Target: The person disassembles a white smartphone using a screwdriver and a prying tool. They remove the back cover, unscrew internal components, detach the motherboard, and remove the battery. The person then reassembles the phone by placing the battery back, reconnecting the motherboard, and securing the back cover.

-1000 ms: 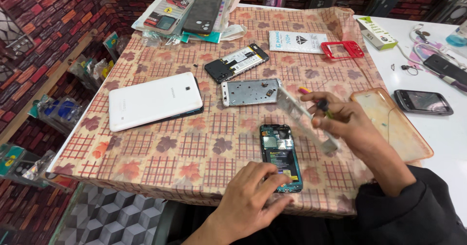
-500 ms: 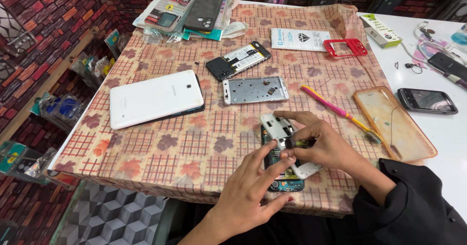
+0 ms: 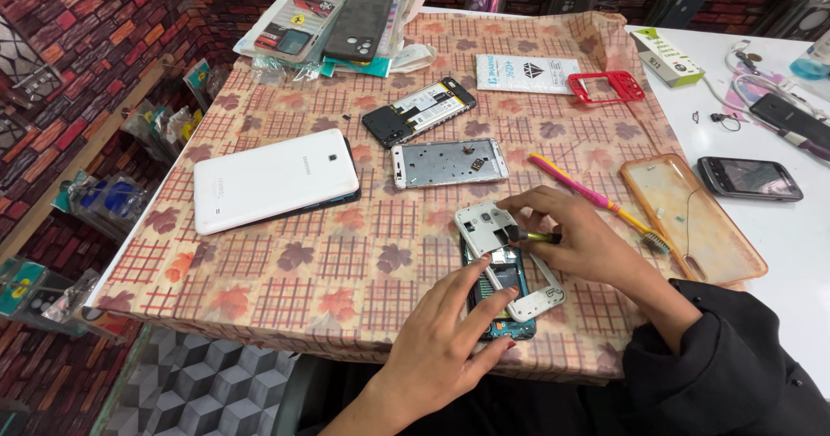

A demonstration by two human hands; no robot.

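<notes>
Phone frame (image 3: 510, 259), white, tilts under the left hand (image 3: 462, 336) while the right hand (image 3: 575, 237) pinches a screwdriver (image 3: 529, 237); one slip could gouge the circuit board (image 3: 501, 291).

**Layout on the cloth-covered surface**

The opened blue-green phone body (image 3: 500, 293) lies at the near edge of the surface (image 3: 285, 272), with the white plastic phone frame (image 3: 510, 259) on top of it. Behind them lies the silver metal mid-frame (image 3: 448, 162), and behind that the black phone with exposed battery (image 3: 419, 110). The white tablet (image 3: 272, 179) lies to the left. The pink toothbrush (image 3: 596, 198) and clear orange-tinted phone case (image 3: 692, 220) lie to the right.
</notes>
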